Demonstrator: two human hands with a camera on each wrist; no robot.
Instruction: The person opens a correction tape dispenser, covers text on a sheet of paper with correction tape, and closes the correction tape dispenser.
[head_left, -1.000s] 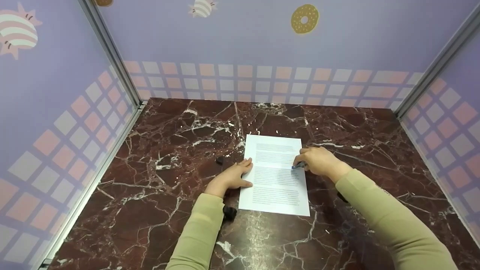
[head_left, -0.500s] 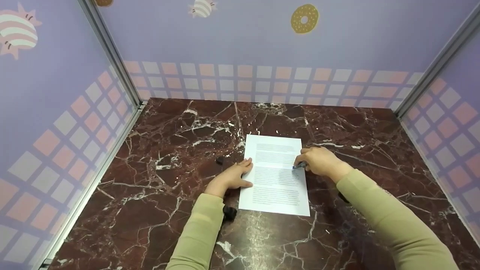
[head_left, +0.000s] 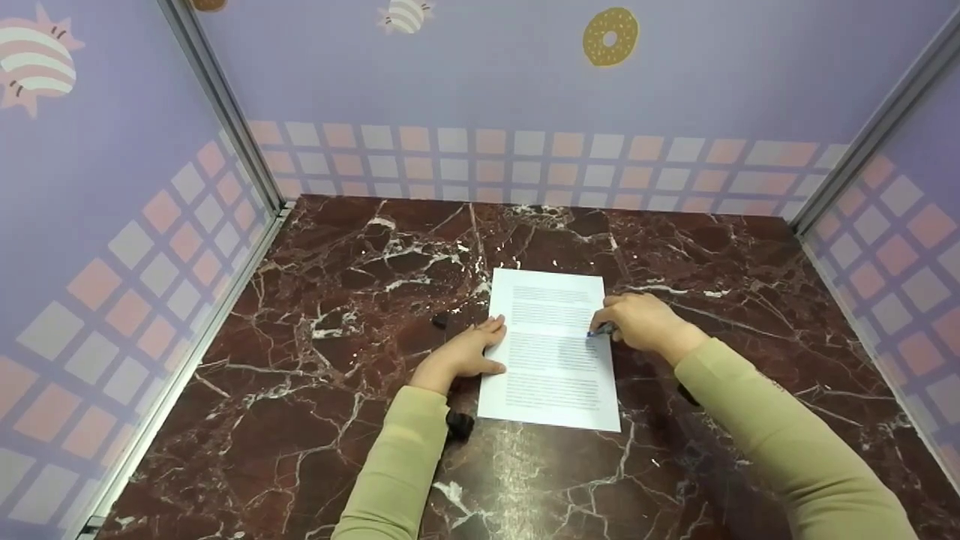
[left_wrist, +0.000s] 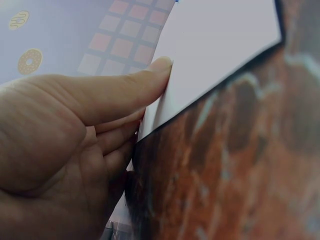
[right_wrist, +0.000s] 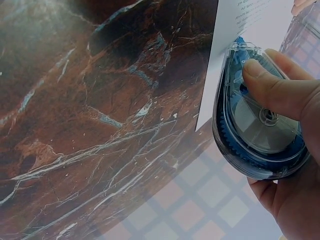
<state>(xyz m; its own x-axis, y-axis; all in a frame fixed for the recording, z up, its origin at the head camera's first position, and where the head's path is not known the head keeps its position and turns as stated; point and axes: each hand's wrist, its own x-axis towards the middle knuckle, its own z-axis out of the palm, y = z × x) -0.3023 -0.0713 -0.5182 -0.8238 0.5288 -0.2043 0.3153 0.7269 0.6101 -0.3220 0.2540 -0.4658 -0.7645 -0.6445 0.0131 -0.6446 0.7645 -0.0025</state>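
A sheet of printed paper (head_left: 551, 375) lies flat on the table in the head view. My left hand (head_left: 469, 354) rests on its left edge, thumb and fingers spread; the left wrist view shows the thumb (left_wrist: 135, 90) lying on the sheet. My right hand (head_left: 645, 322) is at the paper's right edge and grips a correction tape dispenser (right_wrist: 265, 137). It is clear plastic with blue parts and a pale reel inside, the thumb pressed on its side. The dispenser's blue tip (head_left: 591, 334) touches or nearly touches the ends of the text lines.
The dark red marble table (head_left: 360, 450) has white veins and small white flecks beyond the paper. A small black object (head_left: 440, 321) lies left of the sheet. Purple panels (head_left: 510, 82) with pink and white squares stand at the back and both sides.
My right hand has slid slightly to the right with the correction tape dispenser along the text. The left hand and the paper stay in place.
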